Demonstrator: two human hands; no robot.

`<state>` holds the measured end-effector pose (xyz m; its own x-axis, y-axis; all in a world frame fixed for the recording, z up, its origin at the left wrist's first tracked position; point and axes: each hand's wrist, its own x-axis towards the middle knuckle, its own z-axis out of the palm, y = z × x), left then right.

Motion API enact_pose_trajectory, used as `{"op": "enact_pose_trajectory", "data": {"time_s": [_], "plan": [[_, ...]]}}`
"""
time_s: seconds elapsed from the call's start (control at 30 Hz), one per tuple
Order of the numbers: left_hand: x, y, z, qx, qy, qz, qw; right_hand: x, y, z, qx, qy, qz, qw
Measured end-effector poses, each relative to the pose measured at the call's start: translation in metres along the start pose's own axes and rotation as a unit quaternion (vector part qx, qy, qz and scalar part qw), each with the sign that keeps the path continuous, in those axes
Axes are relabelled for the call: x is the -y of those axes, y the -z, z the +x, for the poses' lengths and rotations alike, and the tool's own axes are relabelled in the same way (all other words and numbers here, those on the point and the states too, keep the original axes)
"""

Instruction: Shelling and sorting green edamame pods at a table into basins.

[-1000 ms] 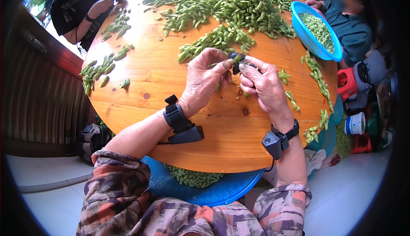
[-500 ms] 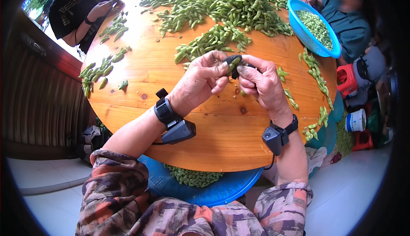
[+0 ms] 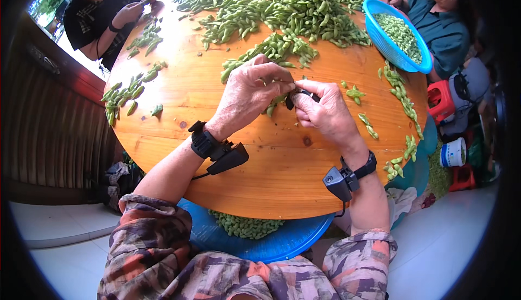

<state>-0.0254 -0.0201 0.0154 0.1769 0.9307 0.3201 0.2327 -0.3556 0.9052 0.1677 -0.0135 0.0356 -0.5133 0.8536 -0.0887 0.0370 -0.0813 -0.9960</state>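
Close together above the wooden table (image 3: 233, 175), my two hands meet at the fingertips. My left hand (image 3: 251, 96) is closed in a pinch, its thumb and index finger touching my right hand's fingertips. A green soybean pod (image 3: 275, 103) shows just under the left fingers, partly covered by them. My right hand (image 3: 328, 110) is closed on a small black piece (image 3: 290, 102) whose exact kind I cannot make out; dark material also runs along the index finger. Behind my hands lies a small heap of pods (image 3: 266, 50).
A big pile of pods (image 3: 304, 9) covers the table's far side. A blue basket of shelled beans (image 3: 374, 27) stands far right, near a person in teal. Loose pods (image 3: 127, 93) lie left, near another person. Below the table's front edge is a blue basin (image 3: 304, 240) holding beans.
The pod held between both hands is no longer at the fingertips. My left hand has turned over, knuckles up, and my right hand has come slightly lower and nearer.
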Motion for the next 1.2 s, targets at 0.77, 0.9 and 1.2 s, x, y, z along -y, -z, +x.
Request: {"op": "enact_pose_trajectory", "data": {"time_s": [0.77, 0.9, 1.2], "plan": [[-0.007, -0.002, -0.003, 0.056, 0.145, -0.197, 0.968, 0.012, 0.007, -0.004, 0.016, 0.008, 0.0, 1.0], [-0.002, -0.001, -0.003, 0.04, 0.084, -0.093, 0.991, 0.002, 0.005, -0.002, -0.019, 0.04, -0.066, 0.997], [-0.002, -0.003, -0.004, 0.027, -0.067, 0.12, 0.99, -0.009, -0.001, 0.002, -0.095, 0.17, -0.192, 0.962]]}}
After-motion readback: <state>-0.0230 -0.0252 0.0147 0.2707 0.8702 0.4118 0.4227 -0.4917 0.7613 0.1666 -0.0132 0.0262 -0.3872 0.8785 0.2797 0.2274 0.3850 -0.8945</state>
